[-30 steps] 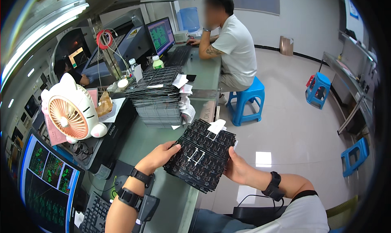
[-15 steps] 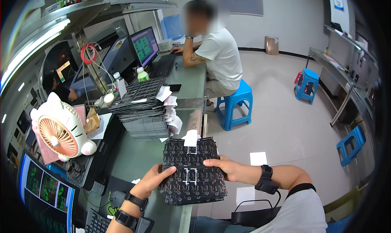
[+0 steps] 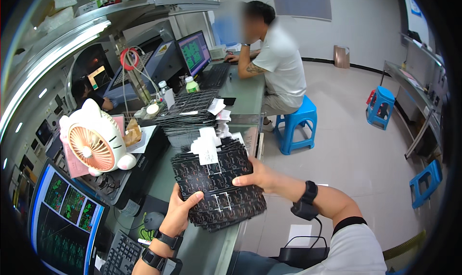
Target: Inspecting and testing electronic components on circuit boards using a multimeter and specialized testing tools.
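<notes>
Both hands grip a stack of black circuit board panels [image 3: 219, 179] with fine printed tracks and a pale line pattern on top. My left hand [image 3: 180, 210] closes on the near left edge, thumb lying on the top panel. On the right edge sits my right hand [image 3: 257, 176], its thumb also pressed on top. The fingers beneath the stack are hidden. White paper slips [image 3: 208, 150] stick out at the stack's far end. Just beyond stands a taller pile of similar dark panels [image 3: 187, 114] with paper slips along its right side. The held stack is tilted over the bench edge.
On the left stand a cat-shaped fan [image 3: 94, 140], a monitor [image 3: 65, 212], a keyboard [image 3: 122, 253] and a mouse [image 3: 154, 220]. Bottles [image 3: 191, 85] stand behind the pile. A person [image 3: 279, 63] sits on a blue stool [image 3: 298, 126] at another monitor [image 3: 194, 54].
The held stack has turned counterclockwise and its far end now reaches closer to the tall pile. More paper slips show at that end. The whole view has shifted to the left.
</notes>
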`<act>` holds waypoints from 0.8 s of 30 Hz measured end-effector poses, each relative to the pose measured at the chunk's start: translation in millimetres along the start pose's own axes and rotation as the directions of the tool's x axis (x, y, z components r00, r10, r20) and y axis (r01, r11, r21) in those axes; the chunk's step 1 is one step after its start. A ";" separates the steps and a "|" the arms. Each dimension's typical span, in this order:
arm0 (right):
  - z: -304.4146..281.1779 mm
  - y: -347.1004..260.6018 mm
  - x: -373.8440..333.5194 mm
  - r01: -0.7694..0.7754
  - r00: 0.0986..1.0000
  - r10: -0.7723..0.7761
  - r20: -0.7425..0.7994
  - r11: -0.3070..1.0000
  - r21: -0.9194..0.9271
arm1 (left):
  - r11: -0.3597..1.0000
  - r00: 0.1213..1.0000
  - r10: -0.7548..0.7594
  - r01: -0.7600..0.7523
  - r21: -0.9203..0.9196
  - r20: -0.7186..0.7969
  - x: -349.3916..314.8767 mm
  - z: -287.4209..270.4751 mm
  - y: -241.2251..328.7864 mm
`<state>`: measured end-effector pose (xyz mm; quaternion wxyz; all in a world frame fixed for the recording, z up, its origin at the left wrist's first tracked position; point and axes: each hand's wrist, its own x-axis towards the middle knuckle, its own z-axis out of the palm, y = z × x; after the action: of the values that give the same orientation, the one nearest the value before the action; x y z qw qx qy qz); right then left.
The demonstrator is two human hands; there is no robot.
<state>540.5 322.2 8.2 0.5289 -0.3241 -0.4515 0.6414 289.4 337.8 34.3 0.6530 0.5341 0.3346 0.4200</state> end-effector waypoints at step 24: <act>-12.5 38.2 55.1 0.177 0.953 -0.076 0.293 0.926 -0.334 | 0.891 0.922 0.387 -0.372 0.259 -0.006 6.6 -46.3 -55.9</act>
<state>524.3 377.4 -28.3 0.4341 -0.2923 -0.6493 0.5519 261.9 358.8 -29.8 0.4751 0.6557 0.2931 0.5085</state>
